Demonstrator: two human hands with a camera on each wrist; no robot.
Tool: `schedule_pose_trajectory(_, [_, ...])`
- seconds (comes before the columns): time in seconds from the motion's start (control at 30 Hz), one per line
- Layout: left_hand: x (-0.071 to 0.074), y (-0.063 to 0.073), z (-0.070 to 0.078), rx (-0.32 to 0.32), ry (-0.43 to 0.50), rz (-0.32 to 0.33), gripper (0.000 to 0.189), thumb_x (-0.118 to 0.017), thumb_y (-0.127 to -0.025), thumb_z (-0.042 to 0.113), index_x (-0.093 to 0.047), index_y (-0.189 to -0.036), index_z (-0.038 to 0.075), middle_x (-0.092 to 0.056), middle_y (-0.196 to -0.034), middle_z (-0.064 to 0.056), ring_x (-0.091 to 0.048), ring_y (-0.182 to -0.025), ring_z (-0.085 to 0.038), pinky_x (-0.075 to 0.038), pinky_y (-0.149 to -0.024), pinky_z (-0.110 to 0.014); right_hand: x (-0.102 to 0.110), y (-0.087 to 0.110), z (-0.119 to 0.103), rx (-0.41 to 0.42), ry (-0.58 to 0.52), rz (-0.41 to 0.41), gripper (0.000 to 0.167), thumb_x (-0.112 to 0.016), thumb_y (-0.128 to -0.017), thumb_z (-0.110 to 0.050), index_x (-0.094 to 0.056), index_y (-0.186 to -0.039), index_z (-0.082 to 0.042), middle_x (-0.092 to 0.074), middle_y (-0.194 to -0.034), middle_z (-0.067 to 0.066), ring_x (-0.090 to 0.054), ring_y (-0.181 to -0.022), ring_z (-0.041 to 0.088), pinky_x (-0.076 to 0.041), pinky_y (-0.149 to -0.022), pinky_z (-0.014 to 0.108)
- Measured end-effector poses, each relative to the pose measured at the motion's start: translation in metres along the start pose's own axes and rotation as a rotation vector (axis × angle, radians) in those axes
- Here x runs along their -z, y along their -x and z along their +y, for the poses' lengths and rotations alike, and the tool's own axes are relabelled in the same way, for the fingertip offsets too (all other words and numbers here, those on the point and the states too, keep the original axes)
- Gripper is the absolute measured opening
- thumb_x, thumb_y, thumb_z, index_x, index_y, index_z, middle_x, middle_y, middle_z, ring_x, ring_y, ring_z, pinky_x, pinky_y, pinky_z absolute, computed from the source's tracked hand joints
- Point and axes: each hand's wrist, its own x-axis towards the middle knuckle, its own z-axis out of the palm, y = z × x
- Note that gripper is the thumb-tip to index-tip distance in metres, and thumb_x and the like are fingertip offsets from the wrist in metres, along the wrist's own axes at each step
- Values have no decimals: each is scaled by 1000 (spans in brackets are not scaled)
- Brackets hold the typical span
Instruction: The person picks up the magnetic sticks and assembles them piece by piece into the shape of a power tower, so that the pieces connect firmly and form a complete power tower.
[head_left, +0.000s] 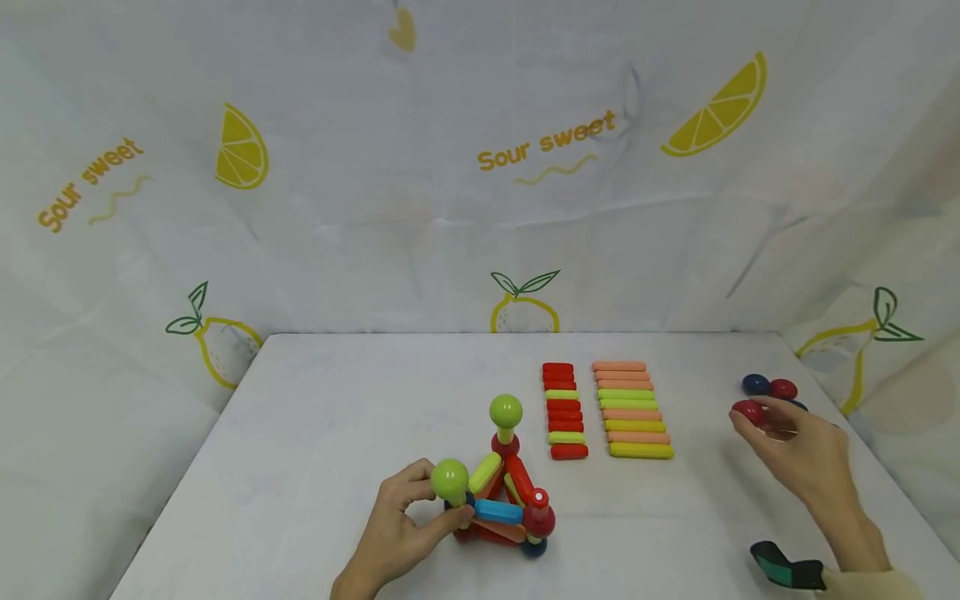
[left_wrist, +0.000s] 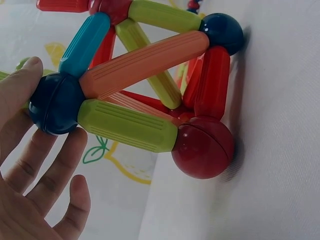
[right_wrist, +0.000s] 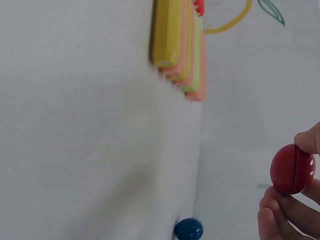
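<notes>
The left hand (head_left: pixel 397 529) grips the blue ball (left_wrist: pixel 57 103) at the frame's upper near-left corner, thumb on one side and fingers on the other, with the lowest finger free of the ball. The right hand (head_left: pixel 812 454), well to the right of the frame (head_left: pixel 519 477), pinches a red ball (right_wrist: pixel 290 169) between thumb and fingertips, raised off the surface (head_left: pixel 300 433). From the gripped blue ball, a blue stick (head_left: pixel 498 512) runs to the frame's right upper ball (head_left: pixel 538 523), which is red and carries an upright red stick (head_left: pixel 539 497); a lime stick (left_wrist: pixel 129 125) leads down to a red ball (left_wrist: pixel 202 147) at the frame's foot, and a peach stick (left_wrist: pixel 145 65) slants to a blue foot ball (left_wrist: pixel 221 32). Two green balls top the frame: the near one (head_left: pixel 450 481) above the left fingers, the far one (head_left: pixel 506 411) at the back corner. Behind the frame and to its right lies a row of short sticks (head_left: pixel 566 405), red and lime; farther right is a row of long sticks (head_left: pixel 636 414), peach, lime and yellow. Well right of the frame, beyond the right fingers, sit a loose blue ball (head_left: pixel 756 384) and a loose red ball (head_left: pixel 783 389), with another blue one (head_left: pixel 801 406) partly hidden. Past everything, behind the frame, hangs a lemon-printed cloth (head_left: pixel 405 208).
</notes>
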Motion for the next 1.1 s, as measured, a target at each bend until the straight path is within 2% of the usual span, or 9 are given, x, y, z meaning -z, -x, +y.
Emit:
schedule_pose_trajectory(0.23, [-1,-2,-1,0,15,-2,7,-82,-87,14,-78,-90,20,-66,-87,4,-61,-83,-6,-57,-72,-28,7,5,-45,172,-79,62,38,-84,-82,-13,-72,-113,4,-74,-96,29,-70,-75,37,-34,-65,-5])
schedule_pose_trajectory(0.33, [-1,-2,-2,-6,15,0,7,-82,-87,14,-78,-90,19,-66,-87,3,-61,-82,-7,-57,-71,-28,10,8,-62,229,-99,62,40,-87,-78,-10,-73,-114,2,-75,-97,26,-69,-77,35,-32,-69,-6])
schedule_pose_trajectory(0.47, [-1,-1,-2,-1,15,2,8,-82,-86,14,-78,-90,19,-66,-87,3,-61,-82,-6,-57,-71,-28,12,15,-83,306,-128,64,44,-89,-74,-6,-74,-115,-1,-76,-96,21,-66,-80,25,-35,-73,-8])
schedule_pose_trajectory(0.6, [-1,-1,-2,-1,16,1,8,-83,-86,14,-78,-90,19,-66,-87,3,-60,-82,-6,-57,-71,-29,13,24,-104,361,-153,55,47,-91,-71,-4,-75,-116,-3,-75,-94,16,-61,-80,4,-36,-76,-8])
schedule_pose_trajectory(0.77, [-1,-1,-2,2,15,3,8,-83,-86,14,-78,-90,19,-65,-86,3,-60,-82,-6,-57,-70,-29,13,36,-130,426,-191,50,49,-92,-69,-5,-76,-115,-4,-74,-93,10,-54,-83,-9,-39,-77,-6])
schedule_pose_trajectory(1.1, [-1,0,-2,21,2,5,8,-83,-86,16,-78,-91,21,-65,-86,4,-60,-82,-6,-56,-70,-29,11,62,-181,546,-306,-21,50,-94,-66,-4,-79,-113,-11,-73,-96,-2,-64,-85,3,-51,-75,4])
